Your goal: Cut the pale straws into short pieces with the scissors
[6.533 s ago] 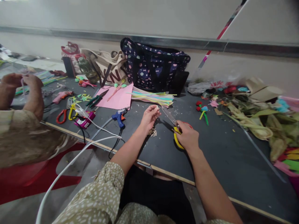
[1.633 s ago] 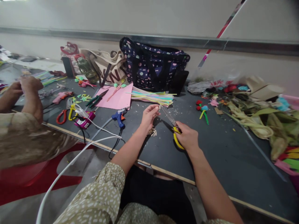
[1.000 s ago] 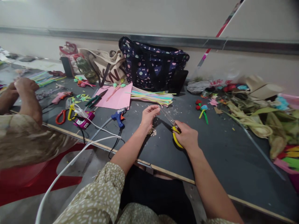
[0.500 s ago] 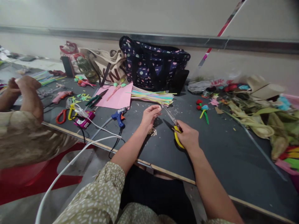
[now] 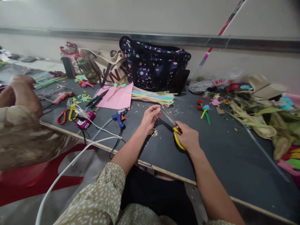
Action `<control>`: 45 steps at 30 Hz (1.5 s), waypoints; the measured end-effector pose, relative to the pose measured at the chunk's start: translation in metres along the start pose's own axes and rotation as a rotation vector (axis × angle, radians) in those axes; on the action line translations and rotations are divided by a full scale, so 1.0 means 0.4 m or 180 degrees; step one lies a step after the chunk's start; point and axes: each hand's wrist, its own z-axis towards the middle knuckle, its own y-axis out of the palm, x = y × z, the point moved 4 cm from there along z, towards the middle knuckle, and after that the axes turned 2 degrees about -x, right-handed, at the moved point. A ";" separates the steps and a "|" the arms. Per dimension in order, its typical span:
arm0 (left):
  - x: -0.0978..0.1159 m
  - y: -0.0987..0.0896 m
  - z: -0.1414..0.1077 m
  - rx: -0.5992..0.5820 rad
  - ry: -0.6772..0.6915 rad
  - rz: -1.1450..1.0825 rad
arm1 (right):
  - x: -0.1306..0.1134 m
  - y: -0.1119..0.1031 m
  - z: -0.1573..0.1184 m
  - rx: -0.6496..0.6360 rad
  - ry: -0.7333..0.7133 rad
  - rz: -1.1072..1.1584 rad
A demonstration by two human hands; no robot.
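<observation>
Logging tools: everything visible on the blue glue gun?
The glue gun has a blue, plastic-looking body and orange trigger. It lies sideways on the dark table, nozzle by the pink sheet. A pale stick extends from its rear, a black cord from its handle. No hand touches it. Can't tell if it's on.

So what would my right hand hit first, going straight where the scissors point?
Probably your left hand, which looks right by the tips of the scissors, though depth is unclear.

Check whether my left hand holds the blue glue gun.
No, the blue glue gun lies on the dark table, left of your left hand.
</observation>
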 end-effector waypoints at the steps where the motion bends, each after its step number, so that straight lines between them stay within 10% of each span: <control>1: -0.001 -0.001 0.001 -0.0003 0.0000 0.0013 | 0.000 0.000 0.000 -0.0006 0.0001 0.0007; 45: -0.005 0.001 -0.001 -0.0111 -0.0024 0.0082 | -0.005 -0.014 -0.004 0.0347 -0.0116 -0.0272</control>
